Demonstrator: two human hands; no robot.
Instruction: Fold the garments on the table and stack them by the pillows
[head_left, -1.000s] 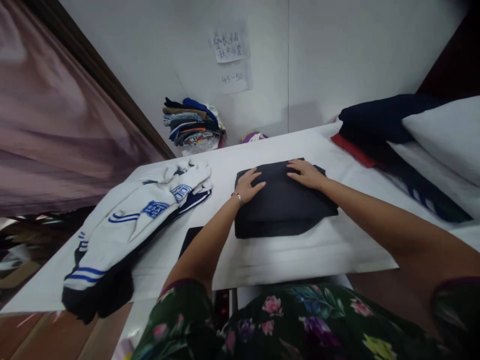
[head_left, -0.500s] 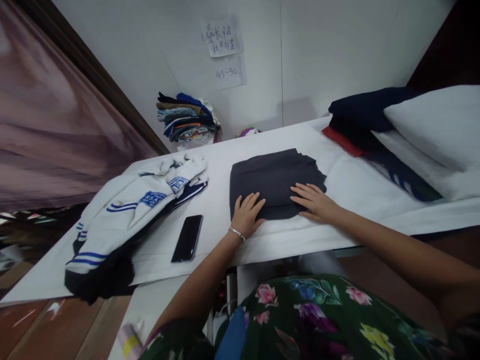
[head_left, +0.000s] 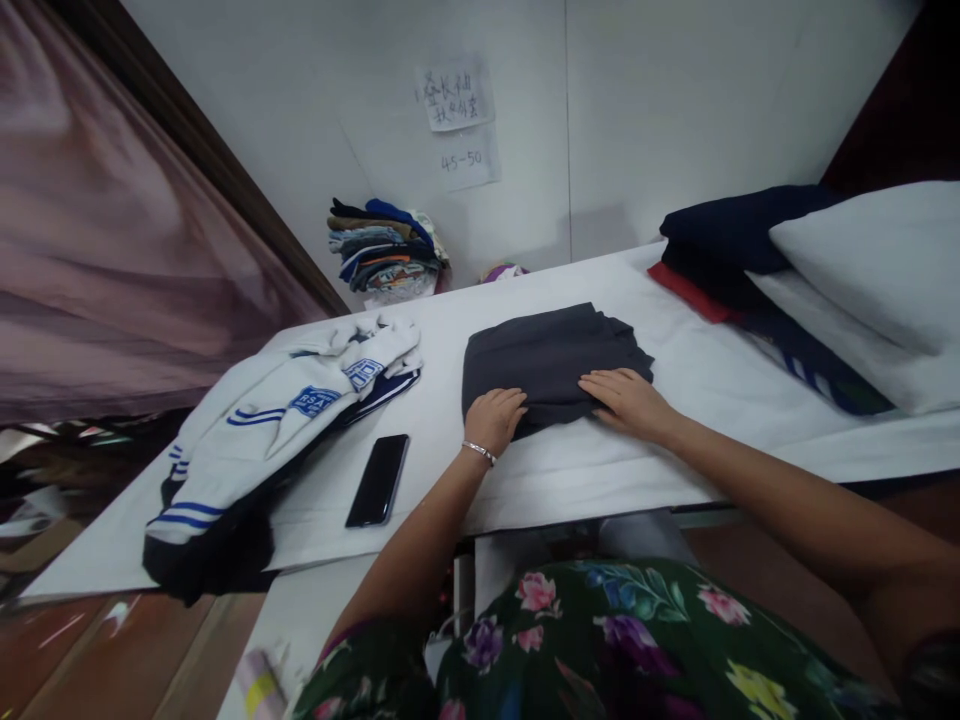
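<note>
A dark grey garment (head_left: pixel 551 350), folded into a rough block with a ragged right edge, lies on the white table (head_left: pixel 439 420). The left hand (head_left: pixel 495 418) and right hand (head_left: pixel 630 402) rest along its near edge, fingers mostly extended; I cannot tell whether they grip.

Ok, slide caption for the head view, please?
Left hand and right hand on a folded dark garment, phone nearby.

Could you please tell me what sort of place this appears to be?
Probably a clothing workroom: a dark folded garment lies on a white-topped table, a blue-striped white garment lies to its left, and a stack of clothes stands by the wall.
</note>
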